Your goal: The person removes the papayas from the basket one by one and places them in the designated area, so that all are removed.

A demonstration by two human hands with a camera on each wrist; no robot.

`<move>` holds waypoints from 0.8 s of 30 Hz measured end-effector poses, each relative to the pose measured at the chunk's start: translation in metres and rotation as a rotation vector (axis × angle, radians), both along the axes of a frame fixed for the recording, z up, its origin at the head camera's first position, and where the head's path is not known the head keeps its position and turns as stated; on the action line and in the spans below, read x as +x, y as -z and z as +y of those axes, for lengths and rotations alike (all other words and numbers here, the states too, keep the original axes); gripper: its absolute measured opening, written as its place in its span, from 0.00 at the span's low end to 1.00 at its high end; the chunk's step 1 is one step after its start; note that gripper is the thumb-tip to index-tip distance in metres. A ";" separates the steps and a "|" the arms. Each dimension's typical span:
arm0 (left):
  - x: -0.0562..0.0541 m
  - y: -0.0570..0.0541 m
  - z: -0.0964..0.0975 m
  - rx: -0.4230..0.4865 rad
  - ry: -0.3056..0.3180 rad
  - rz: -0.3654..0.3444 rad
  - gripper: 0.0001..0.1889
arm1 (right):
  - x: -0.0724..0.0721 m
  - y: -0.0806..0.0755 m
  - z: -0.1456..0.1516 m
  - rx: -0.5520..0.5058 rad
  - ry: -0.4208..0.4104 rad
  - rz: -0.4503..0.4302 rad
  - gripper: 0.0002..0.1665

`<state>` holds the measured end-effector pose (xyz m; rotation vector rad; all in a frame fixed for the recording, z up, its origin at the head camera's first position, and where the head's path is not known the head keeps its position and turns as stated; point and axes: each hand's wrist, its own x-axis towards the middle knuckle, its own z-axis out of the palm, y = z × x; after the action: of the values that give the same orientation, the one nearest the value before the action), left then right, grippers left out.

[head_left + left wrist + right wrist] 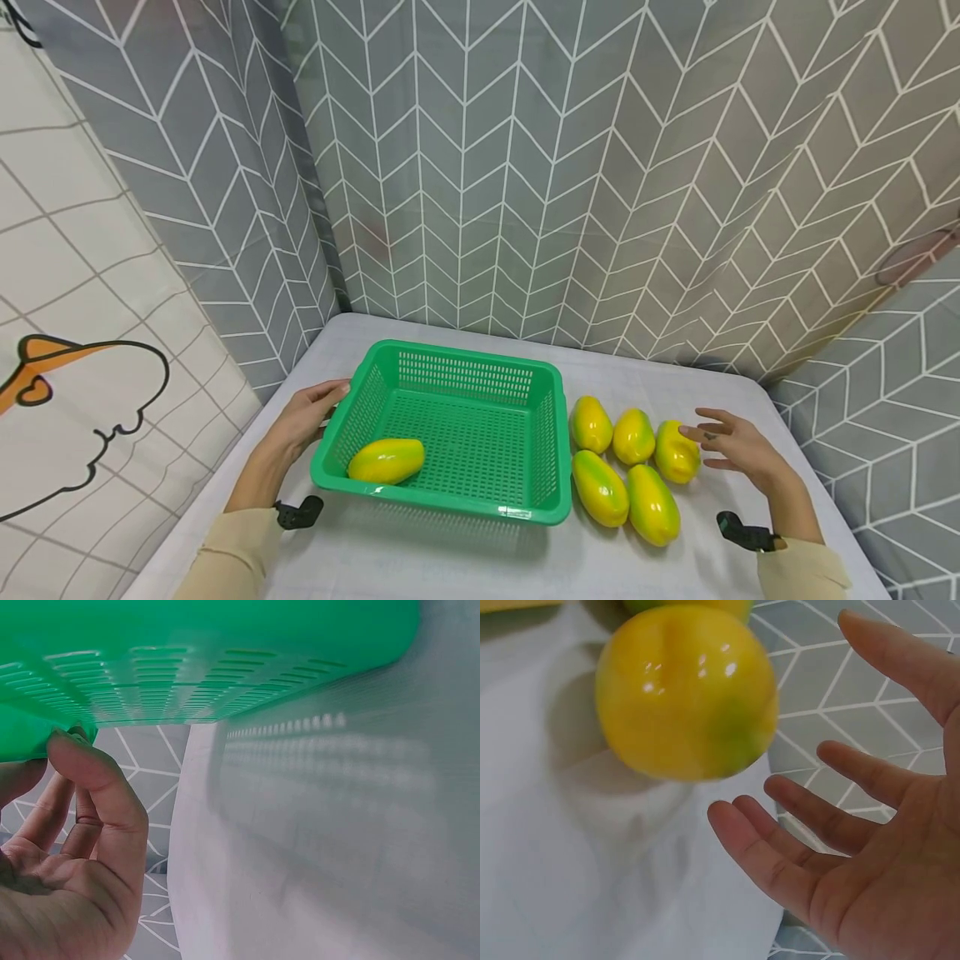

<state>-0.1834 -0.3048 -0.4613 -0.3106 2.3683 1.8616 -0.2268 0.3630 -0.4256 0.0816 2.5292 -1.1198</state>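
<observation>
My left hand (303, 415) holds the left rim of a green plastic basket (558, 417). In the left wrist view its thumb and fingers (94, 769) pinch the basket's edge (30, 742). One glossy yellow-green fruit, shaped like a mango or papaya (386, 461), lies in the basket's front left corner. My right hand (738, 446) hovers beside the rightmost loose fruit (677, 454), its fingers spread and holding nothing. The right wrist view has that fruit (686, 694) just off the fingertips, with a gap between.
Several more such fruits, among them one at the front (652, 504) and one at the back (591, 425), lie close together right of the basket. A white cloth covers the table (420, 575). Grey patterned curtains (480, 167) stand behind and at the sides.
</observation>
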 end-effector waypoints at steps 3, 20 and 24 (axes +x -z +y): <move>0.000 0.000 0.000 0.001 0.002 -0.002 0.34 | 0.000 -0.006 -0.002 0.017 -0.015 0.029 0.55; -0.001 0.001 -0.001 -0.003 0.008 0.011 0.34 | -0.009 -0.044 -0.052 0.002 -0.089 0.182 0.55; -0.001 0.001 0.000 -0.005 0.009 0.014 0.34 | -0.014 -0.048 -0.068 -0.024 -0.106 0.198 0.53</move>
<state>-0.1839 -0.3052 -0.4623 -0.2876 2.3799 1.8608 -0.2411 0.2952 -0.3779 -0.1761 2.6549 -1.1674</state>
